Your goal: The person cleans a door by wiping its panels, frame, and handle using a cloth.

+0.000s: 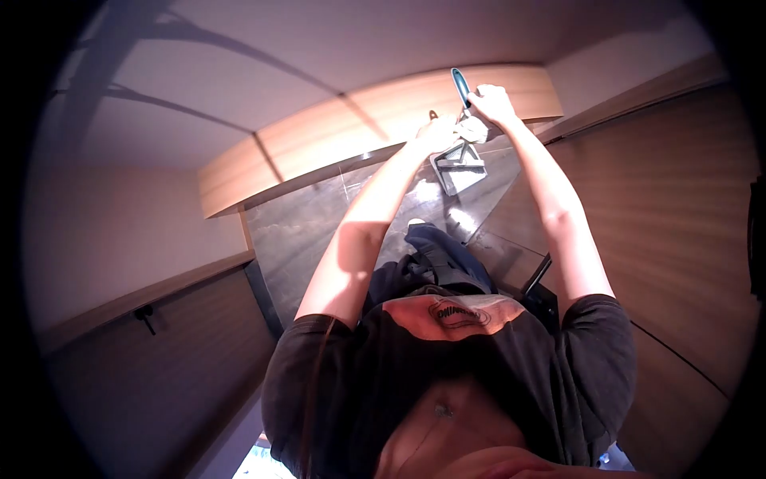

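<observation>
My left hand [437,137] is closed by a grey dustpan [448,177]; a short dark handle end [433,115] sticks out beyond the fingers. The pan hangs below the hands, with a pale inside and a grey bar across it. My right hand [493,104] is closed beside a long blue-green handle [460,86] that points up and away, its thumb against it. Between both hands sits a white crumpled-looking thing [472,129], too small to name. How the blue-green handle joins the parts below is hidden by the hands.
A light wooden ledge [319,136] runs across ahead, under a pale wall [311,48]. Wooden panels stand on both sides, the left one [159,351] with a dark handle [144,316]. Below lies a grey marbled floor [299,239] with one foot [416,222] on it.
</observation>
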The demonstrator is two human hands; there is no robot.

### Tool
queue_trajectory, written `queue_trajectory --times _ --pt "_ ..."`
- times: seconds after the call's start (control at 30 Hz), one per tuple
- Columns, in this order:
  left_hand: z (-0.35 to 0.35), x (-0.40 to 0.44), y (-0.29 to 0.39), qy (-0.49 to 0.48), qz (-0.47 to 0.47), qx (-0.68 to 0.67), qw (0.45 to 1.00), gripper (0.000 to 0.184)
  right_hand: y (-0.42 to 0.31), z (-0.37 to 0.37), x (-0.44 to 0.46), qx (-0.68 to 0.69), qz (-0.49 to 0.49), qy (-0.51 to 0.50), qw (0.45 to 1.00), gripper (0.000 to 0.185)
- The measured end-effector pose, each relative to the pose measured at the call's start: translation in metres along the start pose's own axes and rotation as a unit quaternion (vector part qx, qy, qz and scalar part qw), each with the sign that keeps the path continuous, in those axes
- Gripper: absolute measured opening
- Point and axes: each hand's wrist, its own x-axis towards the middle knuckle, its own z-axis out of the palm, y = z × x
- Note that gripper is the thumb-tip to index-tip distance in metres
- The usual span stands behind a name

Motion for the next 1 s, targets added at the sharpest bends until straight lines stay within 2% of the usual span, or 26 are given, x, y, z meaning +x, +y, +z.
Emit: queue_trajectory --times 0.03,0.07,0.2,0.3,0.33,0.37,0.5,0.6,0.7,0.77,0.87,0.93,1.0 --pt "0.003 -0.001 -0.002 0.041 0.005 -0.001 0.999 0.038 -0.011 0.004 -0.003 -0.009 -0.04 0.031 0.999 0.033" --pt "-0.002 -0.005 0.0 0.083 0.008 -0.001 0.997 0.038 -0.021 0.007 0.0 0.013 -0.032 0.025 0.999 0.034" --pt "-0.025 -0.023 0.0 -0.004 -0.068 -0.098 0.993 0.044 -0.072 -0.013 -0.008 0.047 -0.003 -0.014 0.999 0.038" --pt "-0.043 -0.056 -0.011 0.034 -0.08 -0.186 0.979 0.053 -0.104 -0.001 -0.005 0.045 -0.048 -0.023 0.998 0.037" --pt "-0.049 -0.063 -0.031 0.042 -0.085 -0.187 0.978 0.054 -0.119 0.011 0.005 0.046 -0.069 -0.024 0.996 0.035" --pt "-0.054 -0.072 -0.042 0.048 -0.09 -0.186 0.977 0.056 -0.136 0.02 0.009 0.141 -0.025 -0.004 0.99 0.033" --pt "-0.071 -0.123 -0.093 0.107 -0.093 -0.207 0.968 0.057 -0.208 0.049 0.018 0.235 -0.053 -0.003 0.971 0.038" --pt "-0.093 -0.173 -0.137 0.123 -0.124 -0.206 0.963 0.059 -0.273 0.074 0.032 0.26 -0.063 -0.043 0.963 0.038" --pt "-0.121 -0.231 -0.182 0.12 -0.159 -0.181 0.963 0.06 -0.349 0.103 0.041 0.235 -0.119 -0.003 0.965 0.036" --pt "-0.128 -0.265 -0.221 0.11 -0.185 -0.153 0.964 0.062 -0.396 0.117 0.042 0.261 -0.116 -0.048 0.957 0.034" --pt "-0.121 -0.307 -0.279 0.193 -0.125 -0.148 0.962 0.061 -0.458 0.136 0.039 0.297 -0.117 -0.069 0.945 0.032" --pt "-0.126 -0.328 -0.296 0.171 -0.161 -0.154 0.96 0.059 -0.482 0.15 0.04 0.308 -0.103 -0.089 0.941 0.032" --pt "-0.127 -0.335 -0.314 0.102 -0.202 -0.169 0.959 0.058 -0.498 0.157 0.039 0.274 -0.142 -0.051 0.95 0.034"
